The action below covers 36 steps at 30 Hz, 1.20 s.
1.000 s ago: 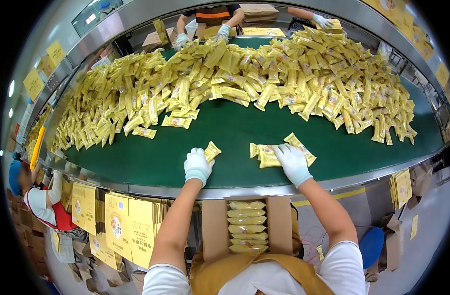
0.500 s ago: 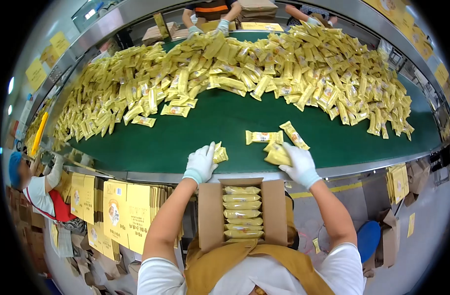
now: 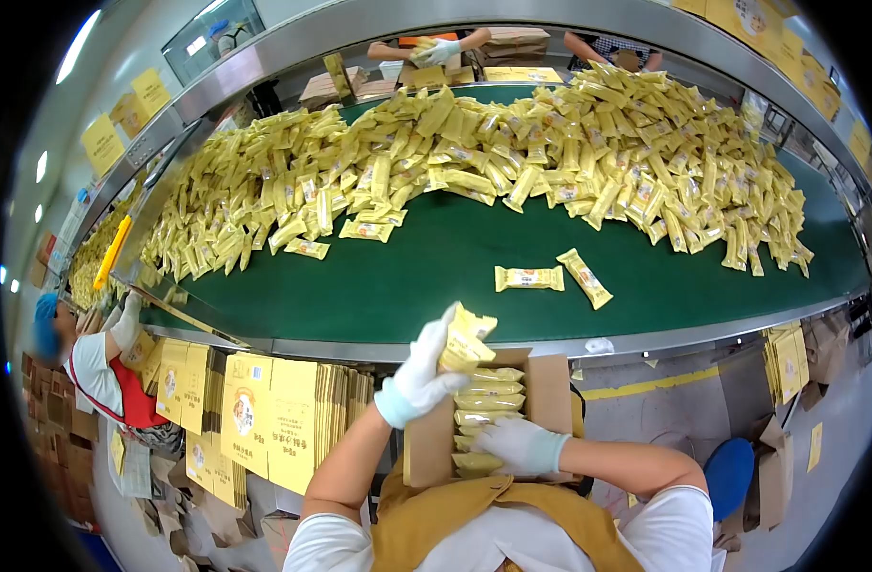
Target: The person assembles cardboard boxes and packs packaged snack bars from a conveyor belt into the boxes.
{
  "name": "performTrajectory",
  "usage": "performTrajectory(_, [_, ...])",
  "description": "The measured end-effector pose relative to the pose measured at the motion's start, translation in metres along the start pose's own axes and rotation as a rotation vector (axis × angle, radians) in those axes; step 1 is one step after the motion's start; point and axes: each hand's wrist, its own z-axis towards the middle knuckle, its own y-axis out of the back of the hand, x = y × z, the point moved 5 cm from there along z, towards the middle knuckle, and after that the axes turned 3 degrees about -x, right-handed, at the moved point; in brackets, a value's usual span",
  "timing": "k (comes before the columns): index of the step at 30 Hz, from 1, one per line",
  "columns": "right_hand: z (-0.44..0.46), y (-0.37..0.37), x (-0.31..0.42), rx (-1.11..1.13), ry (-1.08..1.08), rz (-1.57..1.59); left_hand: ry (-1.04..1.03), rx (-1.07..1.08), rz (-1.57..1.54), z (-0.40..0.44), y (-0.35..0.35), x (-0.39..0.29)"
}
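Note:
My left hand (image 3: 425, 374), in a white glove, is closed around a few yellow snack packets (image 3: 466, 341), raised above the left side of an open cardboard box (image 3: 428, 448). Inside that box, yellow packets (image 3: 490, 402) are stacked in a row. My right hand (image 3: 522, 445), also gloved, reaches in over the box's right side and lies against the packets; its fingertips are partly hidden, so any grip is unclear. Two single packets lie on the green conveyor belt (image 3: 426, 276): a level packet (image 3: 529, 278) and a slanted packet (image 3: 585, 278).
A large heap of yellow packets (image 3: 512, 143) covers the belt's far side. Flat yellow cartons (image 3: 269, 410) stand at my left, near a co-worker in a red apron (image 3: 136, 391). Other people's arms show across the belt. A blue stool (image 3: 730, 480) stands right.
Both hands have come back from the belt: the left lifted its packets over the box, the right moved into the box. The packets formerly under my right hand have left the belt.

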Motion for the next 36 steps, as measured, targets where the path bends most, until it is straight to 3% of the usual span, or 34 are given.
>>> performTrajectory(1, [0.004, -0.013, -0.005, -0.032, 0.006, 0.028, 0.009, 0.033, -0.085, -0.009, -0.011, 0.006])
performTrajectory(2, [0.009, -0.018, -0.005, -0.014, 0.0, 0.005, -0.1, 0.053, 0.066, -0.011, -0.017, -0.008])
performTrajectory(6, [0.0, -0.017, 0.012, -0.155, 0.08, -0.188, -0.051, 0.199, 0.187, -0.034, -0.058, 0.0])
performTrajectory(10, [-0.01, -0.035, 0.008, -0.094, 0.124, -0.26, -0.032, 0.437, 0.731, -0.061, -0.093, 0.016])
performTrajectory(14, [-0.043, 0.002, 0.01, -0.249, 0.184, -0.051, -0.086, 0.475, 0.807, -0.079, -0.106, 0.011])
performTrajectory(17, [-0.052, 0.049, 0.001, -0.186, -0.166, -0.151, -0.074, 0.571, 0.832, -0.089, -0.108, -0.014])
performTrajectory(18, [-0.058, 0.076, -0.002, -0.566, -0.218, -0.097, -0.035, 0.667, 0.88, -0.093, -0.115, -0.007])
performTrajectory(21, [-0.049, 0.097, -0.042, -1.114, -0.3, -0.15, 0.004, 0.696, 0.975, -0.088, -0.124, -0.009])
performTrajectory(23, [-0.015, 0.075, -0.093, -0.946, -0.494, -0.067, 0.025, 0.743, 0.983, -0.084, -0.125, -0.008])
performTrajectory(24, [0.001, 0.07, -0.103, -0.697, -0.624, 0.006, 0.036, 0.769, 0.989, -0.084, -0.124, -0.007])
performTrajectory(25, [0.013, 0.063, -0.112, -0.443, -0.745, 0.078, 0.024, 0.727, 0.937, -0.083, -0.122, -0.008])
performTrajectory(27, [0.018, 0.052, -0.123, -0.441, -0.729, 0.056, -0.008, 0.642, 0.835, -0.084, -0.117, -0.01])
performTrajectory(29, [0.014, 0.053, -0.119, -0.354, -0.741, -0.005, -0.015, 0.357, 0.43, -0.085, -0.095, -0.014])
performTrajectory(31, [-0.01, 0.058, -0.089, -0.652, -0.403, -0.106, -0.015, -0.039, 0.137, -0.096, -0.062, -0.022])
performTrajectory(33, [-0.036, 0.072, -0.062, -0.806, -0.226, -0.136, -0.063, -0.47, 0.295, -0.115, -0.025, -0.021])
performTrajectory(35, [-0.06, 0.098, -0.026, -0.919, -0.237, -0.214, 0.114, -0.91, 0.065, -0.131, -0.004, -0.013])
performTrajectory(36, [-0.068, 0.106, -0.017, -0.973, -0.246, -0.247, 0.225, -0.933, -0.072, -0.137, -0.001, 0.005])
